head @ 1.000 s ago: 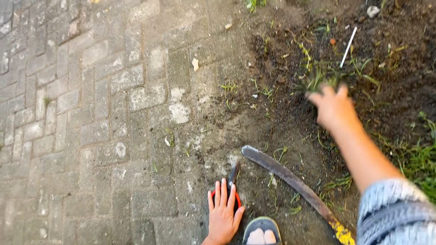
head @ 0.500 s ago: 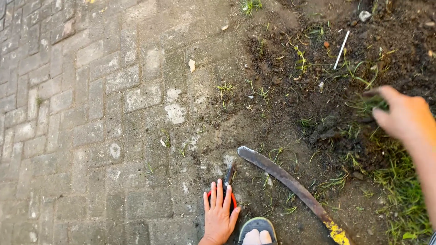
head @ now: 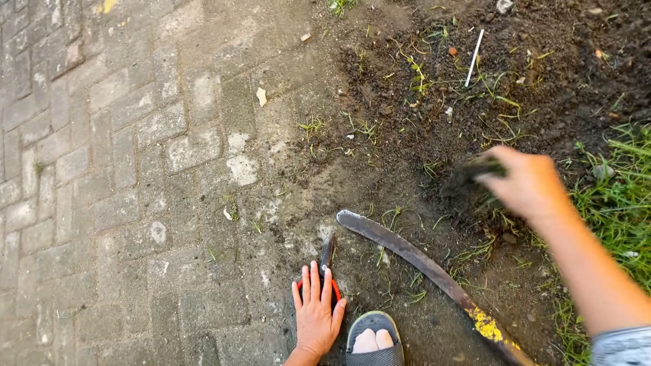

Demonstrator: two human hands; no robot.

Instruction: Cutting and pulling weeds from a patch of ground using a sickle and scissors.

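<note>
Two hands are seen, both the wearer's own. Nearest, at 6 o'clock, a sandalled foot (head: 373, 337) is planted on the dirty paving. Just beside it at 7 o'clock, the left hand (head: 314, 316) is laid flat, fingers spread, palm down on the red handles of a pair of shears (head: 327, 260); nothing is gripped, only pressed. The dark blades are pointed toward 12 o'clock from under the fingertips.

From 5 o'clock a long curved blade (head: 407, 254) with a yellow-marked handle end is laid diagonally toward the centre, untouched, well apart from both hands.

At 3 o'clock the right hand (head: 525, 183) is closed narrowly on a dark tuft of grass and soil (head: 475, 169); the picture is blurred there, so the exact pinch cannot be told. Compared with one second ago, the hand has been drawn back from the far soil patch toward the grass edge, and a clump is now held low over the dirt; the left hand has been kept on the shears throughout. Judged from that, weeds are being pulled by hand while the cutting tools are parked.

Farther, at 1 o'clock, loosened dark soil (head: 542, 74) with scattered grass blades is seen, with a thin white stick (head: 472, 57) lying on it. At 9 to 11 o'clock, grey paving blocks (head: 102, 135) are laid.
</note>
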